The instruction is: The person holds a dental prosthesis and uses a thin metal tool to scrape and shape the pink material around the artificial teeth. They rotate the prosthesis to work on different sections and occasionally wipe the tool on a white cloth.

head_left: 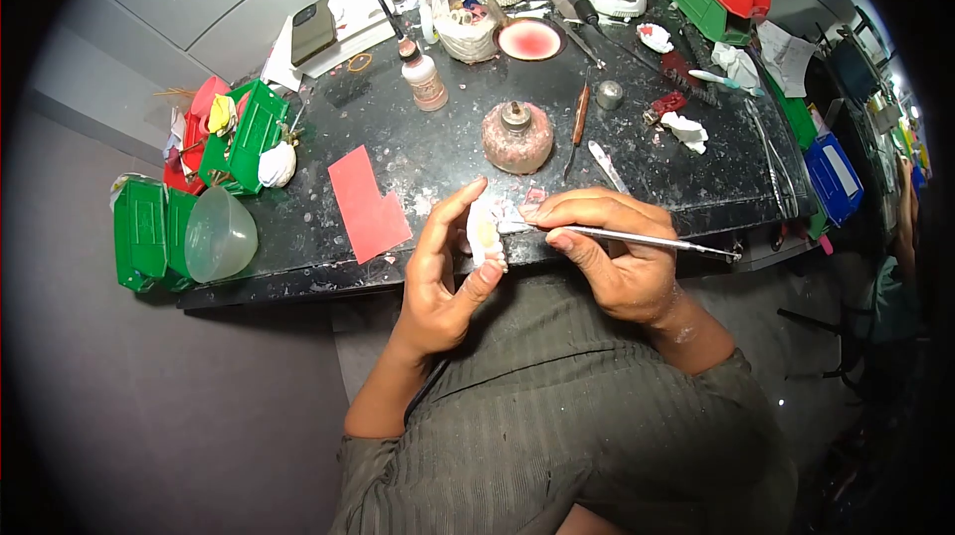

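Between the thumb and fingers of my left hand is a dental cast, whitish with a yellowish patch, tilted with teeth along its edge. My right hand pinches a thin metal dental instrument like a pen; its rear end points right, and its working tip lies close to the cast, partly hidden by the fingers. Just beyond the hands stands a round glass spirit lamp with a metal cap. A pink wax sheet with a notched side lies left of my left hand.
A red-handled wax knife and a pale-bladed tool lie near the lamp. Further back are a dropper bottle and a pink-stained dish. Green bins and a translucent bowl line the left edge.
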A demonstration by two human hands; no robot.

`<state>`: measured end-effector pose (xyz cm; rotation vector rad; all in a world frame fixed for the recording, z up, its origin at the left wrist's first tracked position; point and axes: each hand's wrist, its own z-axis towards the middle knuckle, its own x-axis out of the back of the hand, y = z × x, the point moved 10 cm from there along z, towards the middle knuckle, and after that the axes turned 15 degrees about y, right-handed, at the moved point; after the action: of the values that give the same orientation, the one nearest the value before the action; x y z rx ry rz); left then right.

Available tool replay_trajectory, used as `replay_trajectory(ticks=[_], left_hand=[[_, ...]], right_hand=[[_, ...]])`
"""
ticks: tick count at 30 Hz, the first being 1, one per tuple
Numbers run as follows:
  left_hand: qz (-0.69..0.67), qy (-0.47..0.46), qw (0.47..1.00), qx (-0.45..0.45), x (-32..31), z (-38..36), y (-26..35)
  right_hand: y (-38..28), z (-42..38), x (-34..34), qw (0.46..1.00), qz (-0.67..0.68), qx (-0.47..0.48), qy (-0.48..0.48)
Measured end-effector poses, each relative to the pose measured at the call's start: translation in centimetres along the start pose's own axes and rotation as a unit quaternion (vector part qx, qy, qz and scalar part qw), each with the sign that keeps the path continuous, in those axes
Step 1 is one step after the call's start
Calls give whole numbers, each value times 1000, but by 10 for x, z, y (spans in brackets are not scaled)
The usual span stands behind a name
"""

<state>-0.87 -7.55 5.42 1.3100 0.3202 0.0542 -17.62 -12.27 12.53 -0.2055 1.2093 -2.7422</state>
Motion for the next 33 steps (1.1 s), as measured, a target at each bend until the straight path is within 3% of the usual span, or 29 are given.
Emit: replay_trajectory(ticks=[3, 5, 8, 33], left_hand=[[65, 27, 997, -45, 4, 0, 3], [192, 48, 974, -109, 11, 0, 7], [229, 70, 958, -155, 9, -1, 20], [382, 94, 865, -311, -4, -13, 54]], right_hand=[[2, -4, -4, 1000, 10, -9, -13], [3, -7, -8, 1000, 13, -10, -18], [5, -11, -12, 1000, 14, -12, -25], [1, -15, -25, 999, -4, 20, -40]])
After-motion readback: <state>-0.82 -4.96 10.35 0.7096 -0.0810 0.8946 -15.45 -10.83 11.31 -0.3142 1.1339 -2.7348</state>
